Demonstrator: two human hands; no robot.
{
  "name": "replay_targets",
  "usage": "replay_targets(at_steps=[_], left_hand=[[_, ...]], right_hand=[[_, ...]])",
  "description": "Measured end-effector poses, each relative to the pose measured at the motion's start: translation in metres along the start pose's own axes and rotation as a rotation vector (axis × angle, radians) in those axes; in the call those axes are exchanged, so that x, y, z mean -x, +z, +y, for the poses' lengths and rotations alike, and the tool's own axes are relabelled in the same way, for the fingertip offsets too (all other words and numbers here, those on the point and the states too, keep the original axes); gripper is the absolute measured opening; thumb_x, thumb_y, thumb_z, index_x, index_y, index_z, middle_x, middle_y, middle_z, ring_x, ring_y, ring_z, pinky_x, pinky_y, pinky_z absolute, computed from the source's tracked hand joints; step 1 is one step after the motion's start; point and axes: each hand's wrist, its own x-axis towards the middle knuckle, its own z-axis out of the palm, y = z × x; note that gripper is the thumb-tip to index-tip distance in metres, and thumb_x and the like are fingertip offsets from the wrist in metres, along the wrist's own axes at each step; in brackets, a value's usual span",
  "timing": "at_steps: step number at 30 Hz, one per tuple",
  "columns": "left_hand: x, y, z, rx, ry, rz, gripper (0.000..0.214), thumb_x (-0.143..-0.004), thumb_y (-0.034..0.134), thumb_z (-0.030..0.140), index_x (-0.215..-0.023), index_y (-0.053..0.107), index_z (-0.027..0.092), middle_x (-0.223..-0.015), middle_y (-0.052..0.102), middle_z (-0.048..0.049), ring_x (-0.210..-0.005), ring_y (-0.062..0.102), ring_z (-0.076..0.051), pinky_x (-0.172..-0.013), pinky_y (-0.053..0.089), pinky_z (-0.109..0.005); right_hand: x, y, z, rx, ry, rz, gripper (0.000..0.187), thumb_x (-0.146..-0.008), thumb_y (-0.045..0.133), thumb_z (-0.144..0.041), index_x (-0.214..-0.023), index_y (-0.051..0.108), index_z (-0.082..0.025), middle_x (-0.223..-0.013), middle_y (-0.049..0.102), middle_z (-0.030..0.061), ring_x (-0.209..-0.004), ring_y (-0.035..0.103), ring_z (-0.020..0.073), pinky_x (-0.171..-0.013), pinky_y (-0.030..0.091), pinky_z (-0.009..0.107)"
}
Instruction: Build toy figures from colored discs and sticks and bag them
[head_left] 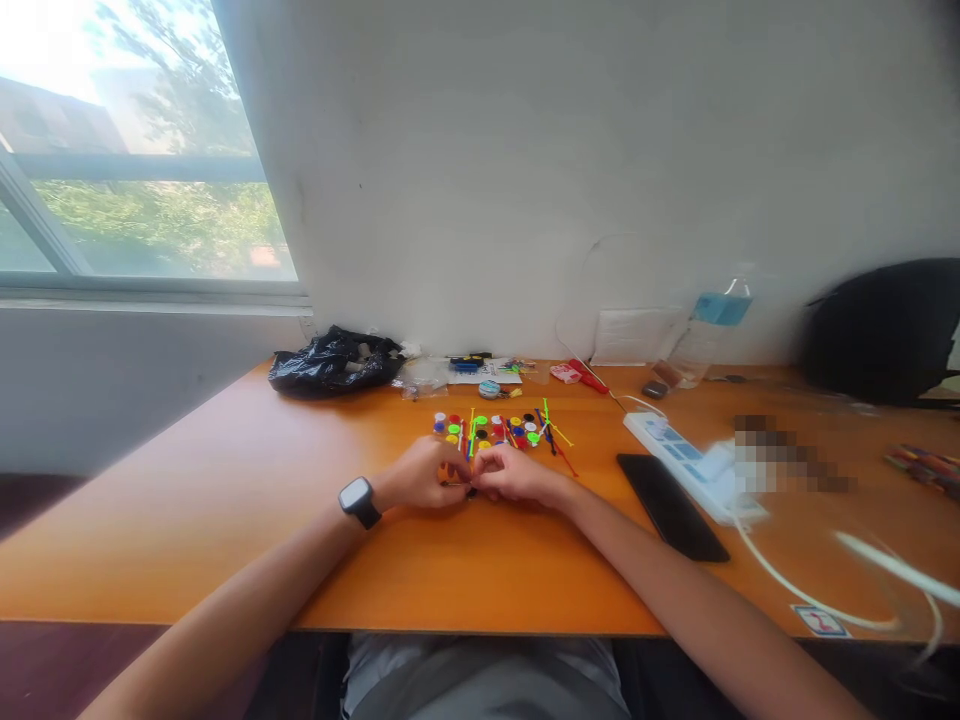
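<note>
My left hand (424, 474) and my right hand (516, 474) meet at the middle of the orange table (225, 500), fingers curled and pinched together around a small dark piece I cannot make out. The left wrist wears a black watch (358, 500). Just beyond the fingertips lies a cluster of small coloured discs and thin coloured sticks (499, 428) in red, yellow, green, blue and white.
A black phone (671, 505) lies right of my right hand, beside a white power strip (694, 465) with a cable. At the back stand a black plastic bag (336, 362), small packets, a water bottle (705, 335) and a black backpack (885, 330). A window is at left.
</note>
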Motion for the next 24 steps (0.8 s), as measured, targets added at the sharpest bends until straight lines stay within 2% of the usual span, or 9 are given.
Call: replay_targets(at_steps=[8,18,24], left_hand=[[0.0,0.003,0.001,-0.03,0.024,-0.011,0.009,-0.082,0.068,0.022,-0.076,0.075,0.022,-0.072,0.072,0.0011,-0.061,0.057,-0.012,-0.06,0.04,-0.023],[0.0,0.005,-0.001,0.012,0.015,-0.014,0.006,-0.078,0.07,0.017,-0.078,0.075,0.02,-0.073,0.073,0.0021,-0.06,0.058,-0.009,-0.06,0.04,-0.021],[0.001,0.006,0.001,0.049,-0.021,-0.014,0.005,-0.08,0.07,0.019,-0.081,0.075,0.019,-0.073,0.073,0.0019,-0.06,0.057,-0.009,-0.059,0.04,-0.02]], right_hand=[[0.001,0.002,-0.004,0.029,0.054,0.04,0.017,-0.077,0.074,-0.028,-0.076,0.061,-0.018,-0.055,0.059,-0.0048,-0.045,0.045,0.0077,-0.044,0.03,0.02],[0.008,0.005,-0.015,0.024,0.125,0.049,0.017,-0.074,0.068,-0.027,-0.068,0.053,-0.02,-0.052,0.056,-0.0066,-0.039,0.04,0.006,-0.039,0.027,0.02],[-0.002,0.003,-0.002,0.086,0.067,0.029,0.017,-0.072,0.065,-0.025,-0.062,0.053,-0.019,-0.05,0.055,-0.0053,-0.044,0.046,0.0074,-0.043,0.031,0.02]])
